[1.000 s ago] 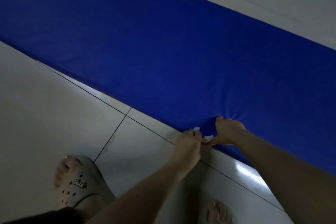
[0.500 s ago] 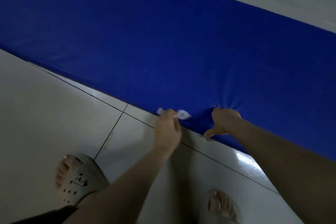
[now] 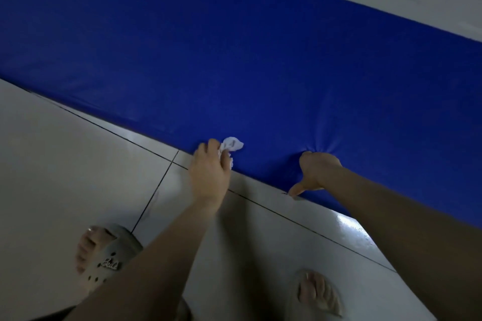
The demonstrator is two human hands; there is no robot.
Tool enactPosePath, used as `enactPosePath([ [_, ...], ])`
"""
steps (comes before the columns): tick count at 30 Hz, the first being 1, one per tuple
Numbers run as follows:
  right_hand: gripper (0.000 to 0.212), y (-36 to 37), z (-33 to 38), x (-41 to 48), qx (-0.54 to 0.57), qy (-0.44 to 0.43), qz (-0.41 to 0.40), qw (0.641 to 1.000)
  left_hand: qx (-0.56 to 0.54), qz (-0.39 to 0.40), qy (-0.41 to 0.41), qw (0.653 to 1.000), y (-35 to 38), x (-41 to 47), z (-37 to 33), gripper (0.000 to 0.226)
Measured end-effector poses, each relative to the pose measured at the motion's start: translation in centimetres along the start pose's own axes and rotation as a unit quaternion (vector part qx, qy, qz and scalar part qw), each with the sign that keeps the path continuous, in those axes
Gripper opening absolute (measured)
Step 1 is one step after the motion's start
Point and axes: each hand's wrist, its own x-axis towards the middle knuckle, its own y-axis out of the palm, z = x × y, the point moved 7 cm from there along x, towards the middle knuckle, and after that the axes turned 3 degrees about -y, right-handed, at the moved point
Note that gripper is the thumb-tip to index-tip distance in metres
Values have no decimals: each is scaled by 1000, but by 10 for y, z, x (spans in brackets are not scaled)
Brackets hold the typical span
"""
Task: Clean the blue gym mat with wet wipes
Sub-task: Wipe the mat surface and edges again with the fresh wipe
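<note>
The blue gym mat (image 3: 234, 60) lies on the tiled floor and runs from upper left to lower right. My left hand (image 3: 210, 172) holds a crumpled white wet wipe (image 3: 230, 146) against the mat's near edge. To its right, my right hand (image 3: 317, 172) grips the near edge of the mat. Its fingers dig into the cover, which puckers around them, and its thumb points down to the floor.
Glossy white floor tiles (image 3: 65, 164) with dark grout lines surround the mat. My left foot in a grey clog (image 3: 107, 260) stands at the lower left. My right foot (image 3: 318, 294) is at the bottom, right of centre.
My left hand has slid left along the mat's near edge with the wipe, away from my right hand. My right hand has kept its grip on the edge.
</note>
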Motion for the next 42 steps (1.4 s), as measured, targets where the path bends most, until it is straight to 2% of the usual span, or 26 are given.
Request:
enactPosePath([
  [4,79,0,0,-1,-1,-6,-16,1000,-52,10,-28,998,22,-34,-32,16],
  [6,77,1,-1,1,4,-1,-14,1000,-54,51,39,996,41,-58,-65,13],
  [9,57,2,-2,5,29,16,-30,999,-72,120,175,975,59,-91,-106,19],
  [10,57,3,-3,6,34,20,-29,999,-77,136,202,967,60,-92,-107,20],
  [12,70,4,-3,7,30,11,-17,999,-55,129,237,961,52,-78,-95,16],
  [14,81,5,-2,7,12,-2,-10,1000,-19,102,203,974,36,-45,-67,12],
  [18,85,4,-3,7,12,-7,-10,1000,12,31,35,999,-3,21,1,9],
  [21,81,3,-1,7,10,-10,-10,1000,-17,22,-19,999,-5,15,-2,13],
  [25,78,1,-2,7,2,-7,-11,1000,-59,86,60,993,33,-44,-63,22],
  [29,53,3,-3,9,6,6,-36,999,-76,181,173,965,63,-85,-106,20],
  [30,54,3,-4,10,9,7,-36,999,-64,189,198,960,62,-83,-105,19],
  [32,71,4,-2,10,13,-1,-22,1000,-38,168,225,959,51,-69,-90,14],
  [34,82,3,-2,8,4,-10,-10,1000,-17,123,172,977,31,-41,-57,14],
  [37,83,4,-3,8,0,-11,-5,1000,-9,26,6,1000,-7,5,14,16],
  [40,80,3,0,9,-7,-14,-9,1000,-97,-32,-195,976,-23,19,62,8],
  [42,77,3,1,9,-7,-14,-9,1000,-158,-41,-247,955,-14,6,49,7],
])
